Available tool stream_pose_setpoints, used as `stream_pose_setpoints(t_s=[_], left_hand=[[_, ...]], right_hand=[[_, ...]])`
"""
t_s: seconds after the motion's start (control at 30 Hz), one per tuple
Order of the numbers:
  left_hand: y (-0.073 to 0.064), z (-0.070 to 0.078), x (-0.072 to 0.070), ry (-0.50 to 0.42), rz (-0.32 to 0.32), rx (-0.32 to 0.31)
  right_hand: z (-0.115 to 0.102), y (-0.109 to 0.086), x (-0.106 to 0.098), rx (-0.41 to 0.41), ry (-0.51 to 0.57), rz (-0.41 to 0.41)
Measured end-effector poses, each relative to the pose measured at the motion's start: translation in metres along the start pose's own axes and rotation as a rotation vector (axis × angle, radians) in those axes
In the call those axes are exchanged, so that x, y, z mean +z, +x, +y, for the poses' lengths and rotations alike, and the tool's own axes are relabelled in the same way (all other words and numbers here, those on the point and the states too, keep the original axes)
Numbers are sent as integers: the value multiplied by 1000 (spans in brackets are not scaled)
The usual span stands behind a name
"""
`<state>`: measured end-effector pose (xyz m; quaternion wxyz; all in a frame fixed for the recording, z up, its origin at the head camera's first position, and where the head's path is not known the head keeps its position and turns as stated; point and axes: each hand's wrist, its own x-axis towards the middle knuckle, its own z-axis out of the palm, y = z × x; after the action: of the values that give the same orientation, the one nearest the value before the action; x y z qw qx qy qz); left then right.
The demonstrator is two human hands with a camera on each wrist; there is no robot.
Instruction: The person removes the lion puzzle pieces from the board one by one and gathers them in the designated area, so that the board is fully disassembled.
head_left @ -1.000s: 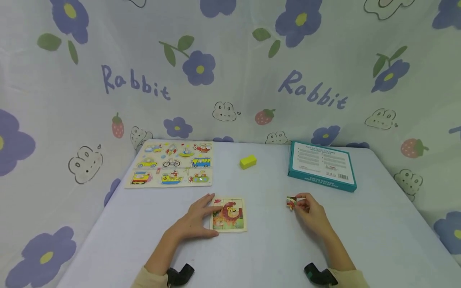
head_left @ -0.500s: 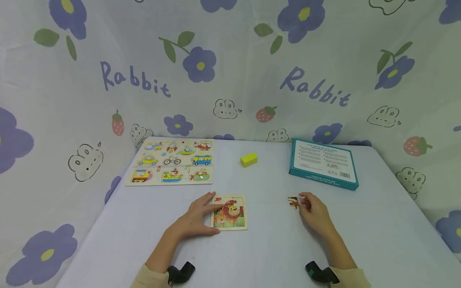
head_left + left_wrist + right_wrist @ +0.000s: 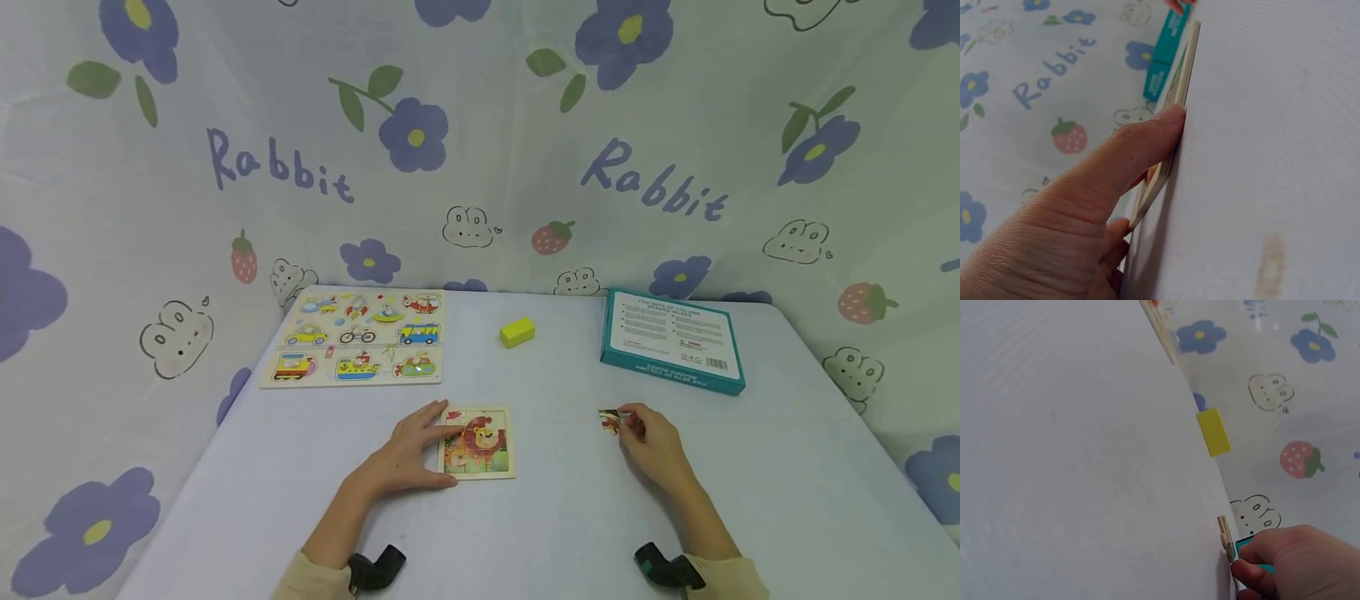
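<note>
Slightly turned compared with a second ago, the small, multicoloured wooden puzzle piece (image 3: pixel 609 421) sits in the right hand (image 3: pixel 655 443), pinched at its right edge by thumb and fingers clamped together. The left hand (image 3: pixel 407 452) keeps its place, fingers spread apart, on the left side of a square, pale-framed wooden lion puzzle (image 3: pixel 480 450); its index finger lies over the picture, the thumb touches near the near-left corner, and the hand hides part of the left border. Held well to the right of that puzzle, the piece shows nearly edge-on in the right wrist view; I cannot tell whether it touches the bench (image 3: pixel 562 517), which is covered in white cloth.

Farther out, a rectangular yellow block (image 3: pixel 517 332) lies near the middle of the bench's far edge. Toward the far-left corner is a flat wooden board of colourful vehicles (image 3: pixel 326 375); toward the far-right corner, beyond the right hand, a flat teal box with a white printed panel (image 3: pixel 671 343). Behind the far edge hangs a white, flower-printed cloth (image 3: pixel 517 142).
</note>
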<state>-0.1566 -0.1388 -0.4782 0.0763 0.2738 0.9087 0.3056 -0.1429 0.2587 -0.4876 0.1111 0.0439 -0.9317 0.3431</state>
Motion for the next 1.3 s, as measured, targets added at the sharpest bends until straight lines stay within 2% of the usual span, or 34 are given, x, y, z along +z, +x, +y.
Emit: stream_pose_setpoints(t_s=[0.3, 0.53, 0.63, 0.77, 0.97, 1.13, 1.3], left_hand=[[1, -2, 1, 5, -3, 34], [0, -4, 0, 7, 3, 37], [0, -5, 0, 8, 3, 32], [1, -5, 2, 3, 1, 36], [2, -3, 2, -2, 17, 27], [2, -4, 3, 12, 18, 12], [2, -3, 3, 21, 18, 0]], right_hand=[[0, 0, 2, -29, -4, 33], [-8, 0, -1, 61, 21, 25], [-13, 1, -4, 69, 53, 27], [-24, 1, -4, 1, 88, 18], [-48, 8, 7, -112, 144, -56], [-69, 17, 22, -169, 114, -127], [-89, 24, 37, -200, 135, -171]])
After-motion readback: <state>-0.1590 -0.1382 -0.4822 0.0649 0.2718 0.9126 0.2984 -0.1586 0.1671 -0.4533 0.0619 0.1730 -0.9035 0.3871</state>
